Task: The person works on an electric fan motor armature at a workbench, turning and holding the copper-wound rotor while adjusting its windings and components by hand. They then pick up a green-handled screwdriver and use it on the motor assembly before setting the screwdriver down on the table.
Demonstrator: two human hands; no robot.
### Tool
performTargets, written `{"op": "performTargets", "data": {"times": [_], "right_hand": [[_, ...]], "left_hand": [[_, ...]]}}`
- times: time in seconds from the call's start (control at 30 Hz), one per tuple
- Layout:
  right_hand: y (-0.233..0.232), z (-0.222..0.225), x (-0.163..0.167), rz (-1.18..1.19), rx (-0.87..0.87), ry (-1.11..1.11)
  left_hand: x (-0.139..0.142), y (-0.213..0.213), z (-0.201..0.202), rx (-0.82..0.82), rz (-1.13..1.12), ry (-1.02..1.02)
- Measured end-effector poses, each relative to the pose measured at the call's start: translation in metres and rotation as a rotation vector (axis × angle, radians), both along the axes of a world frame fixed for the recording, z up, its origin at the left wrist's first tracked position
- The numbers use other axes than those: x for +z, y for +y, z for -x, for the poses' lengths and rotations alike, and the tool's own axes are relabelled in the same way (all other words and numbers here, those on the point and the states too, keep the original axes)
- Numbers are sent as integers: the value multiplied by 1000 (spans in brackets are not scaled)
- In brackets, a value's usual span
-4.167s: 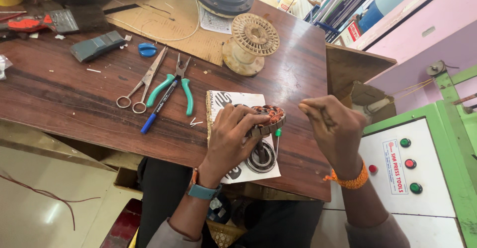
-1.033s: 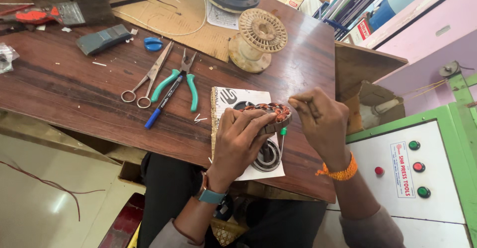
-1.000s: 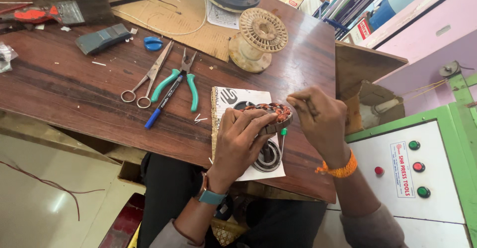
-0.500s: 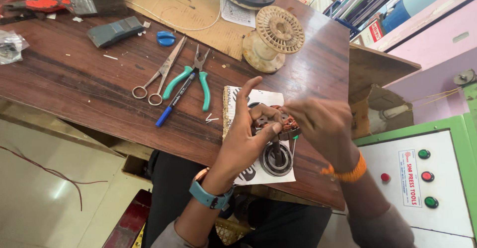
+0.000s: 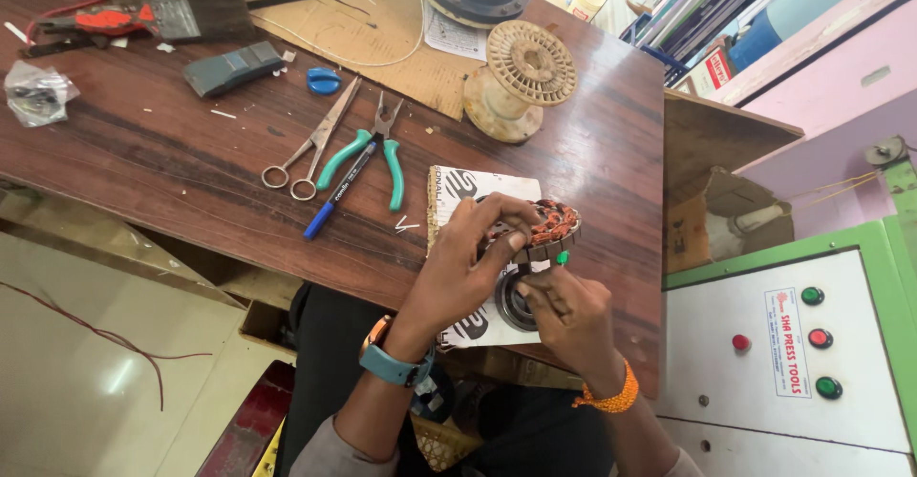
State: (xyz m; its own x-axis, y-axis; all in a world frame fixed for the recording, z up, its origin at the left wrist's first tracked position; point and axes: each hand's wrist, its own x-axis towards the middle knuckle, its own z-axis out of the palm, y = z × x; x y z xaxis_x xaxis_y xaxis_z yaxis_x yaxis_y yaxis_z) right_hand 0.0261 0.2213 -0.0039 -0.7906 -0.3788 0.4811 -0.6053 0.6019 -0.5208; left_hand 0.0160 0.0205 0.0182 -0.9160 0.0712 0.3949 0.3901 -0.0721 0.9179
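My left hand (image 5: 465,265) grips a round motor stator with copper-coloured windings (image 5: 548,226), tilted up on a white printed sheet (image 5: 457,193) at the near edge of the dark wooden table (image 5: 153,162). My right hand (image 5: 569,314) is closed just below the stator, its fingertips pinching at the stator's lower rim beside a small green piece (image 5: 563,257). A metal bearing ring (image 5: 516,298) shows between the two hands. What the right fingers pinch is hidden.
Steel scissors (image 5: 308,145), green-handled pliers (image 5: 380,149) and a blue pen (image 5: 336,194) lie left of the sheet. A beige empty spool (image 5: 521,74) stands behind it. A grey box (image 5: 232,66) and a blue cap (image 5: 323,81) lie further back. A green-and-white press machine with buttons (image 5: 812,336) stands right.
My right hand has dropped from the stator's upper right side to its lower rim, close to my body. The left hand keeps its hold. The view has shifted slightly.
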Motion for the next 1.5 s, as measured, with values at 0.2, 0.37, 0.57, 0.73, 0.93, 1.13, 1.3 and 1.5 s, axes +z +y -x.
{"op": "performTargets", "data": {"times": [0.2, 0.37, 0.57, 0.73, 0.93, 1.13, 1.3, 1.5], "right_hand": [[17, -6, -19, 140, -23, -6], [41, -4, 6, 208, -188, -99], [38, 9, 54, 69, -149, 73], [17, 20, 78, -51, -109, 126], [4, 25, 90, -114, -90, 93], [10, 32, 93, -226, -60, 102], [40, 10, 84, -212, -81, 114], [64, -34, 27, -295, 8, -89]], "left_hand": [[-3, 9, -7, 179, 288, 227], [-12, 18, -2, 261, 347, 396], [-18, 23, -2, 293, 336, 430], [-15, 24, -3, 331, 318, 426], [-13, 26, -5, 326, 302, 394], [-11, 26, -5, 307, 292, 368], [-4, 23, -8, 284, 288, 338], [-1, 10, -8, 150, 211, 337]]}}
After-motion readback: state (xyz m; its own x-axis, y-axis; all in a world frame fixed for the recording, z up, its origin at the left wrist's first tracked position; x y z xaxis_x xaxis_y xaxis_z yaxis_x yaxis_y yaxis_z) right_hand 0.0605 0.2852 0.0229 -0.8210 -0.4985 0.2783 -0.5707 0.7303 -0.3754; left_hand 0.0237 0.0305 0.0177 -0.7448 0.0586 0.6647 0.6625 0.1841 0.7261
